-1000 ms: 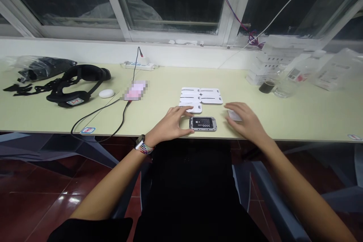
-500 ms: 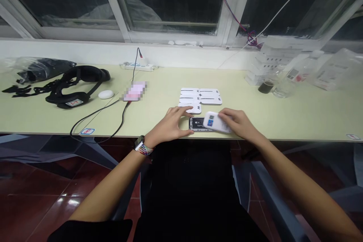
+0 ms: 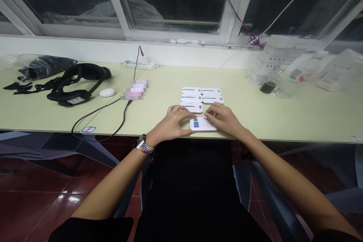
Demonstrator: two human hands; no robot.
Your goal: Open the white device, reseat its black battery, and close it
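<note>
A small white device (image 3: 202,124) with a blue sticker lies at the table's front edge, its white cover over the dark inside. My left hand (image 3: 172,124) grips its left end between thumb and forefinger. On the device's right part rest the bent fingers of my right hand (image 3: 224,120), close to the cover's top. Just behind are several similar white devices with black marks, two of them in the right column (image 3: 212,99) and others in the left column (image 3: 191,107).
On the left are a black headset (image 3: 75,96), a white oval object (image 3: 107,92), a blurred phone (image 3: 136,90) with a black cable, and a power strip (image 3: 141,65). White boxes (image 3: 258,75), a cup of dark liquid (image 3: 267,87) and clear plastic items stand at the right.
My right hand has moved left and lowered the white cover onto the device, hiding the dark battery area. My left hand has stayed at the left end.
</note>
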